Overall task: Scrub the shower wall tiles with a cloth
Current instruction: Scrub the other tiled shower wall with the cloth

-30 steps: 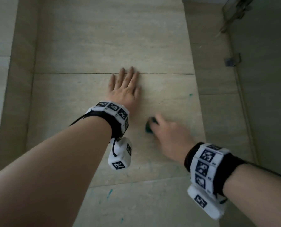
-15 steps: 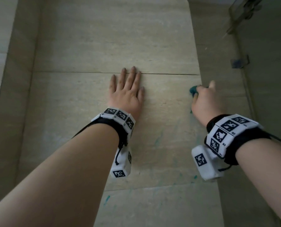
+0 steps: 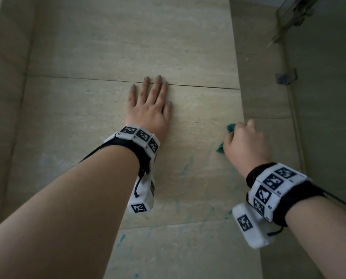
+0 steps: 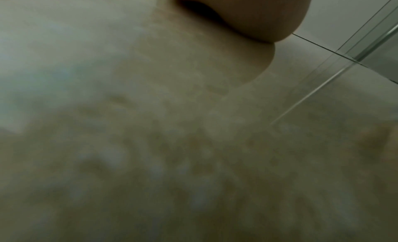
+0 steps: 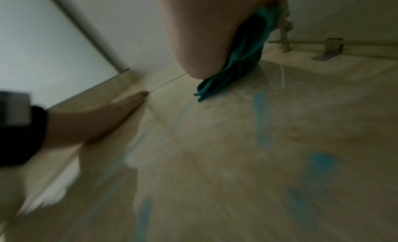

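Observation:
The beige stone wall tiles (image 3: 87, 121) fill the head view, with faint teal streaks (image 3: 186, 168) low on the middle tile. My left hand (image 3: 150, 105) lies flat on the tile, fingers straight and reaching a grout line. My right hand (image 3: 246, 141) is fisted around a bunched teal cloth (image 3: 231, 127) and presses it on the tile near the right corner edge. In the right wrist view the teal cloth (image 5: 241, 58) sticks out under the palm onto the wall tile (image 5: 258, 143), which carries blue-green smears (image 5: 260, 113). The left wrist view shows only blurred tile (image 4: 172, 143) and the heel of my palm.
A glass shower panel (image 3: 329, 137) with a metal bracket (image 3: 284, 76) stands at the right. A metal fitting (image 3: 295, 13) hangs at the top right. A recessed wall edge (image 3: 11, 97) runs down the left side.
My right hand with the cloth swept from the tile's middle up to the right edge, then came down a little along it. The left hand stayed flat in place.

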